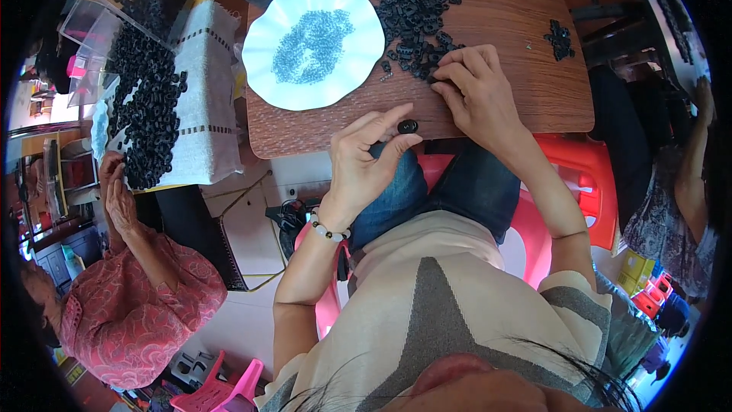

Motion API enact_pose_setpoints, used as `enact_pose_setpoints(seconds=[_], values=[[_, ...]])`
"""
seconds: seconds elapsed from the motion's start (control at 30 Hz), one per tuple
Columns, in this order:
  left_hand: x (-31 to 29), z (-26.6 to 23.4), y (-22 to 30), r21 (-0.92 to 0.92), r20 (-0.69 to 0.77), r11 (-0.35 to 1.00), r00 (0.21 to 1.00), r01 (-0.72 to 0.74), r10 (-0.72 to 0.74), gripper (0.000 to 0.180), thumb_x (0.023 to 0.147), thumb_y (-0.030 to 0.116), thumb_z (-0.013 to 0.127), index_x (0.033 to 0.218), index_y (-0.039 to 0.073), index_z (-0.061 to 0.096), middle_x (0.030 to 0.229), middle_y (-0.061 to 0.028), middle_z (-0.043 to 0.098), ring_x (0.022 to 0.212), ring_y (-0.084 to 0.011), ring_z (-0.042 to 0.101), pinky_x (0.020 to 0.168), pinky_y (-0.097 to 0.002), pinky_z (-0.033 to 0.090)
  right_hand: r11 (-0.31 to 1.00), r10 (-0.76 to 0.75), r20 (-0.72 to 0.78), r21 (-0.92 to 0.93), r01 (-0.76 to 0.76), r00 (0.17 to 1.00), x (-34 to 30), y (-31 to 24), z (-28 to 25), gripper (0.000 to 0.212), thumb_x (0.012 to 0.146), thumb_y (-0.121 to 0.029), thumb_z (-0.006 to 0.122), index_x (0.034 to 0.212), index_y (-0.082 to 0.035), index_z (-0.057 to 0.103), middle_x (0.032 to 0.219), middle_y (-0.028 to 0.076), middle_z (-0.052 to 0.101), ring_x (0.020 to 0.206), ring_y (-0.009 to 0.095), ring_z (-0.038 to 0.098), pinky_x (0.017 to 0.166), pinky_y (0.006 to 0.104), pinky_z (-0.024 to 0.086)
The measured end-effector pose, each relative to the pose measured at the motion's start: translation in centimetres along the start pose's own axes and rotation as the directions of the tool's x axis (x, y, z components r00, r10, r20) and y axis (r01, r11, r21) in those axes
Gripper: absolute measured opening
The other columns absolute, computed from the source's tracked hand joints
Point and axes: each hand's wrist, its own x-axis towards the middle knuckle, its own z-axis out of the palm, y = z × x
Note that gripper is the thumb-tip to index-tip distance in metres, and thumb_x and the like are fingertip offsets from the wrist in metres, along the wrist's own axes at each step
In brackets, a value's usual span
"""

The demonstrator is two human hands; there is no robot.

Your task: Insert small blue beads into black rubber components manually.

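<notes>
My left hand (364, 154) pinches a small black oval plastic piece (408, 127) between thumb and forefinger, just above the table's near edge. At the near edge of a heap of small black plastic pieces (415, 19), my right hand (483, 99) has thumb and fingertips drawn together. What lies between them, if anything, is too small and hidden to tell. Left of the heap stands a white wavy-rimmed plate (261, 80) with many tiny clear grey bits (316, 46) spread over its middle. A few of these bits lie by the plate's right rim.
The brown wooden table (526, 99) bears a smaller black cluster (560, 40) at its far right. To the left, another person's hands (118, 198) are at a big pile of black pieces (145, 114) beside a clear bin (91, 19). A red stool (583, 175) stands right.
</notes>
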Motion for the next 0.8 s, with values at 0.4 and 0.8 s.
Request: enact_pose_setpoints(seconds=[0.4,0.8], values=[[-0.1,-0.2,-0.4,-0.033,-0.045,0.998,0.998,-0.052,0.051,0.031,0.082,-0.002,0.080,0.112,0.003,0.078,0.096,-0.0120,0.075,0.078,-0.0172,0.070,0.071,-0.0281,0.055,0.355,0.316,0.424,0.777,-0.520,0.849,-0.5,-4.1,-2.8,0.013,0.094,-0.007,0.074,0.103,0.001,0.069,0.087,0.004,0.072,0.076,0.005,0.066,0.064,0.0219,0.052],[0.0,0.0,-0.7,0.008,-0.024,0.985,0.985,-0.172,0.173,0.036,0.080,-0.005,0.080,0.115,0.003,0.077,0.099,-0.0130,0.075,0.085,-0.0222,0.072,0.075,-0.0309,0.057,0.554,0.263,0.468,0.643,-0.529,0.844,-1.2,-4.0,-2.6,0.007,0.095,0.002,0.070,0.102,0.004,0.070,0.094,0.002,0.068,0.085,0.007,0.066,0.071,0.0215,0.053]])
